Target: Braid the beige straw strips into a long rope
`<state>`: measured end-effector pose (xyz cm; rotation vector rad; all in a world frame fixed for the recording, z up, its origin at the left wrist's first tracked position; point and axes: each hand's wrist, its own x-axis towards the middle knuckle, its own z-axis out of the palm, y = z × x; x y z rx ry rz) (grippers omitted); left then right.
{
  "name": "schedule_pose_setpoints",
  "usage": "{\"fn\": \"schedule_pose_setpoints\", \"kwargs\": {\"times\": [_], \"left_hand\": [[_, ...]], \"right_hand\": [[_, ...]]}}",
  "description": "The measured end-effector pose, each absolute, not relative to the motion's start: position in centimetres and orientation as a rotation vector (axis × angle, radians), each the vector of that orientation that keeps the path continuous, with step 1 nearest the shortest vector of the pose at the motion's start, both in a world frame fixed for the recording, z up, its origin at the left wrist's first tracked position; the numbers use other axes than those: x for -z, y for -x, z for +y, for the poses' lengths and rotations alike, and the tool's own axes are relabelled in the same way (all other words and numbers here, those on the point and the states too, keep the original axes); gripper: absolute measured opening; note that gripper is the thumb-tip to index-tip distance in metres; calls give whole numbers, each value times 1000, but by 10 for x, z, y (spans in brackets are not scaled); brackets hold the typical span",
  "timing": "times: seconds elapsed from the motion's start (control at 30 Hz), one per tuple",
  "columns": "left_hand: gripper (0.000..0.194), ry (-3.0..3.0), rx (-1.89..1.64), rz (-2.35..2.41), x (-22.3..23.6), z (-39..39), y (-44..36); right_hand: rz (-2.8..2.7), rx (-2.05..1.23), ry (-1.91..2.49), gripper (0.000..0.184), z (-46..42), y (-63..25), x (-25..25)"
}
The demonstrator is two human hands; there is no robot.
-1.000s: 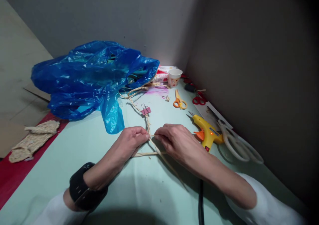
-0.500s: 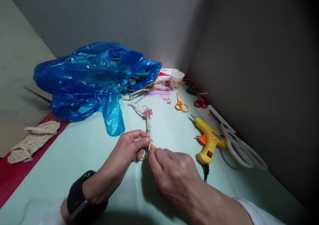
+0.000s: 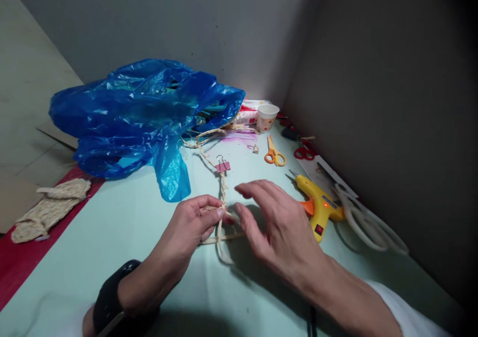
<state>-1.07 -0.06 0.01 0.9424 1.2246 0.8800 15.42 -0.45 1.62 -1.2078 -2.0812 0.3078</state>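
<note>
A pale straw-coloured braid runs down the table's middle, gripped higher up by a pink binder clip. My left hand pinches the braid's lower end between thumb and forefinger. Below that pinch, loose strands spread out; one hangs toward me and curls, another lies crosswise. My right hand is raised just right of the braid, thumb and fingers apart, with nothing seen in its grasp. Its shadow falls on the table beneath.
A blue plastic bag fills the back left. To the right lie a yellow glue gun with a lit lamp, orange scissors, red-handled scissors and large white-handled scissors. A paper cup stands behind; a woven piece lies left.
My right hand has let go of the strand, opened and moved up and right. The strands below the braid now show, one hanging loose. My left hand keeps its pinch.
</note>
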Motion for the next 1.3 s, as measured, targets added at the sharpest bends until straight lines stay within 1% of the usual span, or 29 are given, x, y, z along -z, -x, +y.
{"fn": "schedule_pose_setpoints", "kwargs": {"times": [0.07, 0.17, 0.23, 0.4, 0.53, 0.7, 0.87, 0.97, 1.03, 1.13, 1.23, 1.3], "left_hand": [[17, -944, -867, 1247, -2, -1, 8], [19, -938, -855, 1273, -6, -2, 4], [19, -954, -843, 1270, -8, -3, 3], [16, -1124, -810, 1281, -7, -5, 5], [13, -1359, -747, 1373, -6, -9, 7], [23, -1548, -656, 1554, -9, -12, 10], [24, -1641, -685, 1644, -12, -9, 11], [28, -1519, -681, 1578, -14, -13, 8], [27, -1347, -657, 1451, -14, -19, 5], [25, -1124, -631, 1240, -10, -31, -1], [24, -994, -647, 1107, -3, -37, -5], [24, -935, -648, 1047, 1, -39, -7]], "right_hand": [[-2034, -606, 1320, 24, 4, -158, -17], [-2000, -1159, 1369, 24, 14, -161, -12], [-1988, -1332, 1325, 28, 17, -160, -8], [-2037, -1322, 1206, 35, 20, -156, -3], [-1915, -1406, 1208, 36, 17, -152, 0], [-1780, -1426, 1212, 31, 14, -150, 4], [-1730, -1384, 1235, 29, 14, -152, 4], [-1711, -1374, 1239, 31, 14, -153, 3], [-1687, -1403, 1201, 31, 13, -153, 2], [-1558, -1595, 1064, 31, 12, -153, 2], [-1298, -1841, 975, 25, 13, -153, 0], [-1141, -1932, 993, 20, 15, -154, -1]]}}
